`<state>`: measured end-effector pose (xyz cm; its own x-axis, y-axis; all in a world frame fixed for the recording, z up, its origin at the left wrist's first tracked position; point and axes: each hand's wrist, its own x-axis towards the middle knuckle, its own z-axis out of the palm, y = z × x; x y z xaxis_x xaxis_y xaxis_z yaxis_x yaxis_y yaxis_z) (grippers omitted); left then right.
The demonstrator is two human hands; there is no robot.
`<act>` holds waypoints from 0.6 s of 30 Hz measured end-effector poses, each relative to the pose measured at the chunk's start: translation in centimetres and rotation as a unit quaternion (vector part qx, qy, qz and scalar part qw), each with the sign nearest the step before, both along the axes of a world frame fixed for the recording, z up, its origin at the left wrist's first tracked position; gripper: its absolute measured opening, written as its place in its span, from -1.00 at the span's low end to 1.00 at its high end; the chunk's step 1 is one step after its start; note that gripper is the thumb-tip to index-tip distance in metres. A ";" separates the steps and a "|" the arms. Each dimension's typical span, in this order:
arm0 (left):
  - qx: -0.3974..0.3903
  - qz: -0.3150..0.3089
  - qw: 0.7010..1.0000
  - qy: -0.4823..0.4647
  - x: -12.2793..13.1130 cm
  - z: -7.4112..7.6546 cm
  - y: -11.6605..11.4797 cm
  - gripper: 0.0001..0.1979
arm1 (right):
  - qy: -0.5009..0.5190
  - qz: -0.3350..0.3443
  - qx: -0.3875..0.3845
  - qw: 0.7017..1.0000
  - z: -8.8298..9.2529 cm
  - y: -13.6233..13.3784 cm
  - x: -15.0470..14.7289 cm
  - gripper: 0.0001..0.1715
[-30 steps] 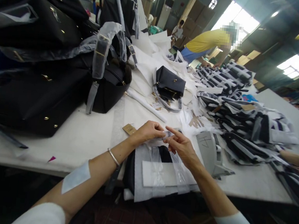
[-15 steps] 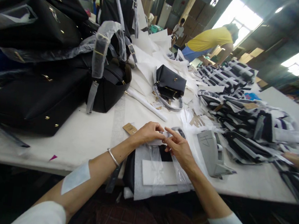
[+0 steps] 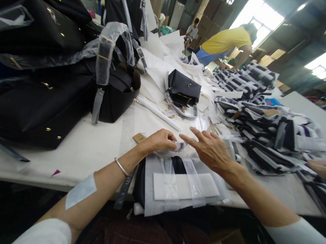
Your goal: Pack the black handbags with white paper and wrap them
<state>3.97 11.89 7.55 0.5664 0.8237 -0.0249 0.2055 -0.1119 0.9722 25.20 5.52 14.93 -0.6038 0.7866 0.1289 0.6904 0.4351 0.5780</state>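
At the table's front edge lies a black handbag (image 3: 140,187), partly covered by white foam sheet (image 3: 156,206) and a white pad (image 3: 185,186) under strips of clear tape. Just above it, my left hand (image 3: 161,140) is closed in a pinch on a plastic-wrapped strap (image 3: 179,146); its full length is hidden. My right hand (image 3: 209,148) hovers to the right of the strap, fingers spread, holding nothing I can see. A brown tag (image 3: 138,137) lies beside my left wrist. The grey tape dispenser (image 3: 237,152) is mostly hidden behind my right hand and forearm.
Large black handbags (image 3: 31,104) are piled at the left. A smaller black bag (image 3: 184,86) sits farther back near white paper sheets (image 3: 155,55). Wrapped black pieces (image 3: 278,130) are heaped at the right, where another person's hand (image 3: 325,172) reaches in. A person in yellow (image 3: 226,41) bends over the far end.
My right hand has moved away from my left, to the right, and its fingers have spread. It now covers much of the tape dispenser. My left hand keeps its pinch at nearly the same place.
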 end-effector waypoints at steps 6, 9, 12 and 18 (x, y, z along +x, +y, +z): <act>-0.047 -0.064 0.996 -0.036 -0.5 0.4 0.8 -0.80 | 0.008 0.202 -0.015 0.979 0.1 4.0 4.1 -0.08; -0.070 -0.076 0.993 -0.048 -0.6 0.4 1.0 -0.80 | 0.009 0.222 -0.042 0.974 1.2 6.0 6.1 -0.10; -0.089 -0.077 0.991 -0.058 -0.7 0.1 1.0 -0.80 | 0.052 0.140 -0.012 0.989 3.3 7.4 8.8 -0.28; -0.106 0.007 0.986 -0.127 -0.8 -0.5 1.3 -0.77 | 0.501 -0.220 -0.040 0.836 3.7 4.1 8.5 -0.81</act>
